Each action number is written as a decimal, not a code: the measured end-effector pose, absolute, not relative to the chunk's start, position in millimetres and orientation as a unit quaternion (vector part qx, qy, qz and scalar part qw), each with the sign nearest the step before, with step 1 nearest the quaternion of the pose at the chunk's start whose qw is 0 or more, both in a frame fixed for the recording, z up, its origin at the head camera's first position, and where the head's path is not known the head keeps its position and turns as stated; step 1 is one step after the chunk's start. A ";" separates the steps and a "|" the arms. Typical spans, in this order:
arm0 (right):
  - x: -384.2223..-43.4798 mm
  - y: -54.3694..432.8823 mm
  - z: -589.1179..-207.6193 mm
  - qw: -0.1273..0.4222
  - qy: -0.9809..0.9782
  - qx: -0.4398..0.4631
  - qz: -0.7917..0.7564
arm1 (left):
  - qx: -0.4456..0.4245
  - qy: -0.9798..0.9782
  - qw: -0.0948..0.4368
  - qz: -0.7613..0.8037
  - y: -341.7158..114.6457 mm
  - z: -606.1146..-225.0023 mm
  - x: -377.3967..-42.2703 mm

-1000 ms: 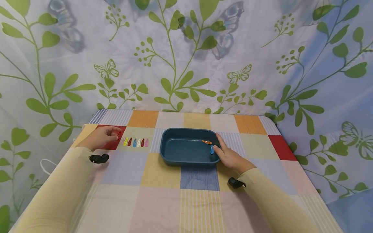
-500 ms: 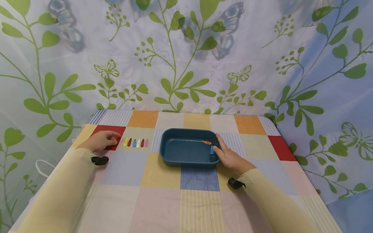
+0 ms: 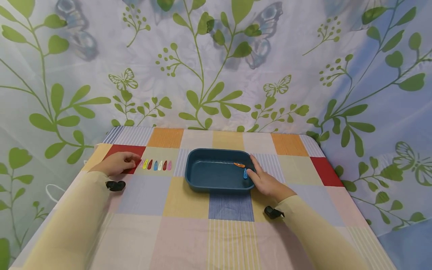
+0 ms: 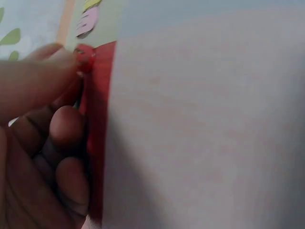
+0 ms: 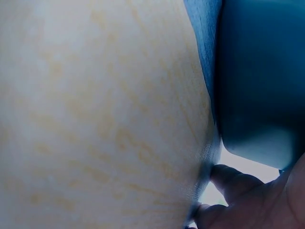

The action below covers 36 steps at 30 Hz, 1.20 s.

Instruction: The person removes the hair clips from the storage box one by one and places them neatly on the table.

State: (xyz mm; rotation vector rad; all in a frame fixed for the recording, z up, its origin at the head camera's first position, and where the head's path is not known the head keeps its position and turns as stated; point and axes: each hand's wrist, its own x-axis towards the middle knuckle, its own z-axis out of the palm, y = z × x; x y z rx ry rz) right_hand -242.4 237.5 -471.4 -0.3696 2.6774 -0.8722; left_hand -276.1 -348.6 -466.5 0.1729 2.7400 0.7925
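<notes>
My left hand [image 3: 119, 163] is at the left end of a row of snap hair clips. Between its thumb and index finger it pinches a red hair clip [image 4: 85, 58], low over the red cloth patch. Beside it in the row lie a pink hair clip [image 4: 88, 21], a yellow hair clip [image 3: 145, 164] and several more in red, blue, white and pink. My right hand [image 3: 270, 183] grips the right end of a dark blue tray [image 3: 216, 188], thumb over the rim. Inside the tray are an orange hair clip [image 3: 239, 165] and a blue hair clip [image 3: 245, 173].
A patchwork tablecloth [image 3: 182, 240] covers the table. Behind it hangs a curtain [image 3: 216, 75] printed with leaves and butterflies. A white cable [image 3: 54, 193] loops at the table's left edge.
My left hand has shifted slightly down and stays at the row's left end. The right hand, the tray and the clips inside have not moved.
</notes>
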 end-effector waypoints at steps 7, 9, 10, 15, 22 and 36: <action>-242.0 239.9 -470.3 0.150 0.933 -0.127 -0.302 | 0.078 0.947 0.143 0.277 -347.7 -468.7 -279.7; -242.1 239.9 -469.9 0.151 0.933 -0.127 -0.301 | 0.075 0.948 0.140 0.275 -347.2 -470.8 -281.2; -242.1 239.8 -469.6 0.151 0.933 -0.127 -0.301 | 0.074 0.948 0.139 0.277 -347.0 -471.5 -281.8; -241.4 239.1 -467.0 0.156 0.933 -0.125 -0.300 | 0.067 0.945 0.139 0.289 -346.1 -473.5 -283.8; -241.0 236.7 -464.1 0.158 0.930 -0.125 -0.306 | 0.053 0.948 0.139 0.280 -347.3 -470.8 -280.9; -240.8 237.7 -464.9 0.162 0.926 -0.137 -0.312 | 0.079 0.943 0.134 0.296 -352.3 -464.7 -275.3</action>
